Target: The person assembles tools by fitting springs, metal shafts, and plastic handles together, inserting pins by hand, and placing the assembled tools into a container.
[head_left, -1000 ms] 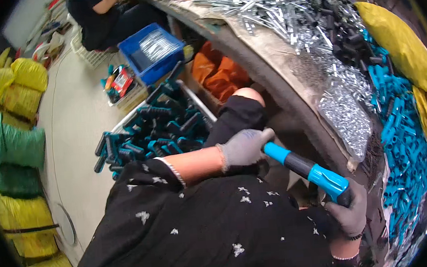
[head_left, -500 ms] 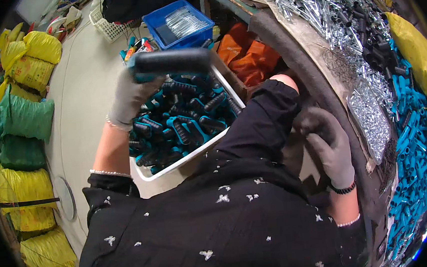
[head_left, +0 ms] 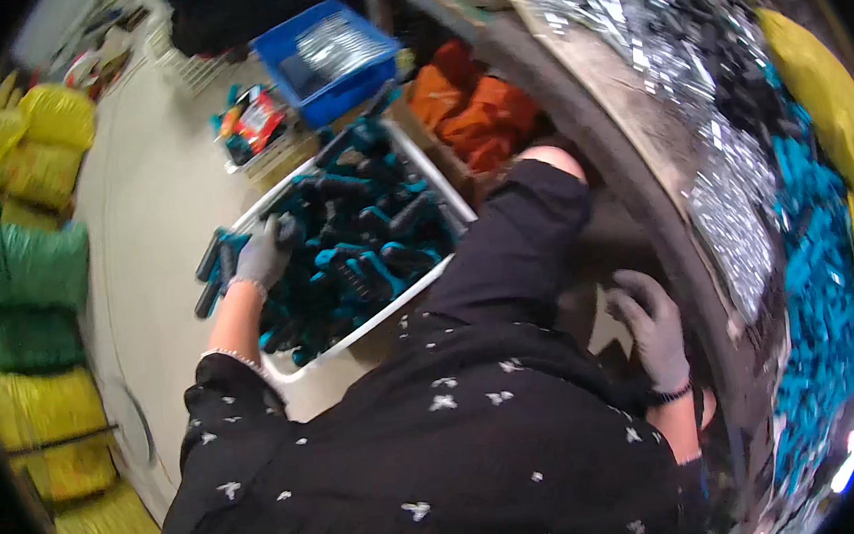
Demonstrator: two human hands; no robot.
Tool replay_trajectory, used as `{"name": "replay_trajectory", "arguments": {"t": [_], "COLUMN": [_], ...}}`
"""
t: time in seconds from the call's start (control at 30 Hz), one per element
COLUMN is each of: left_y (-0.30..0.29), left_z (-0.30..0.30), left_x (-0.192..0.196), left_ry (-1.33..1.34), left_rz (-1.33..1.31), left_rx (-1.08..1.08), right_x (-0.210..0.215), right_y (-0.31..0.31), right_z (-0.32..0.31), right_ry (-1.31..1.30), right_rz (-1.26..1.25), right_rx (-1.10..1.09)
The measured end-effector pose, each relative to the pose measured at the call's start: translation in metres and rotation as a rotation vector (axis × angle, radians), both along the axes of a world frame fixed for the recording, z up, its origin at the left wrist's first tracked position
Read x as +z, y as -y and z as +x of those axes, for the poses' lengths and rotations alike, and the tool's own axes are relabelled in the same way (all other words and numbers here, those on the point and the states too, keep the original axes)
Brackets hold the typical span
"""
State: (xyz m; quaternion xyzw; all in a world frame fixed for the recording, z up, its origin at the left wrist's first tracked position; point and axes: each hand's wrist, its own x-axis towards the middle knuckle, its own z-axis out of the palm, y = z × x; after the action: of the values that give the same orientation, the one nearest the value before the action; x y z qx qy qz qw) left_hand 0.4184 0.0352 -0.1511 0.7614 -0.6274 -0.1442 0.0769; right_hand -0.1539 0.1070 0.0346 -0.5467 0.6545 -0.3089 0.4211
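Note:
A white tub (head_left: 391,315) holds a heap of teal-and-black handles (head_left: 352,268) with ribbed black grips. At its left side my left hand (head_left: 263,257), in a pale glove, reaches down among them. Motion blurs its fingers, so I cannot tell whether they grip one. More handles (head_left: 211,272) stick out past the tub's left rim, beside that wrist. My right hand (head_left: 653,334), gloved too, hangs beside my right thigh by the workbench edge, with fingers loosely bent and apart and nothing seen between them.
Behind the tub stand a blue bin (head_left: 329,99) of metal rods and a small basket (head_left: 273,164) with a red packet. Orange cloth or bags (head_left: 475,108) lie behind my knee. The bench at right carries heaped metal pieces (head_left: 734,213) and teal pieces (head_left: 817,317). Yellow sacks (head_left: 52,407) line the left.
My left hand has come down from above the tub, where it held a black-and-teal handle, to the tub's left side. My right hand has dropped slightly, and the view has shifted.

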Motion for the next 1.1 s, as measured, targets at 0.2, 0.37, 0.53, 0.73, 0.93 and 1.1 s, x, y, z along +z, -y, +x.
{"name": "replay_trajectory", "arguments": {"t": [0.2,0.37,0.53,0.73,0.93,1.1], "left_y": [0.024,0.097,0.122,0.171,0.240,0.329], "left_z": [0.064,-0.099,-0.343,-0.486,-0.479,-0.420], "left_x": [0.001,0.148,0.217,0.247,0.236,0.207], "left_ry": [0.179,0.201,-0.770,-0.741,-0.694,-0.507], "left_rz": [0.564,0.142,-0.282,-0.632,-0.731,-0.741], "left_rx": [-0.137,-0.557,-0.794,-1.035,-0.676,-0.487], "right_x": [-0.020,-0.029,0.013,0.075,0.101,0.072], "right_y": [0.001,-0.030,-0.044,-0.032,0.085,0.154], "right_z": [0.001,-0.032,-0.050,-0.115,-0.296,-0.385], "right_ry": [-0.055,-0.108,-0.123,-0.227,-0.725,-1.036], "right_rz": [-0.210,-0.182,-0.152,-0.396,-0.464,-0.067], "right_rx": [0.229,0.161,0.069,-0.265,-0.569,-0.551]}}
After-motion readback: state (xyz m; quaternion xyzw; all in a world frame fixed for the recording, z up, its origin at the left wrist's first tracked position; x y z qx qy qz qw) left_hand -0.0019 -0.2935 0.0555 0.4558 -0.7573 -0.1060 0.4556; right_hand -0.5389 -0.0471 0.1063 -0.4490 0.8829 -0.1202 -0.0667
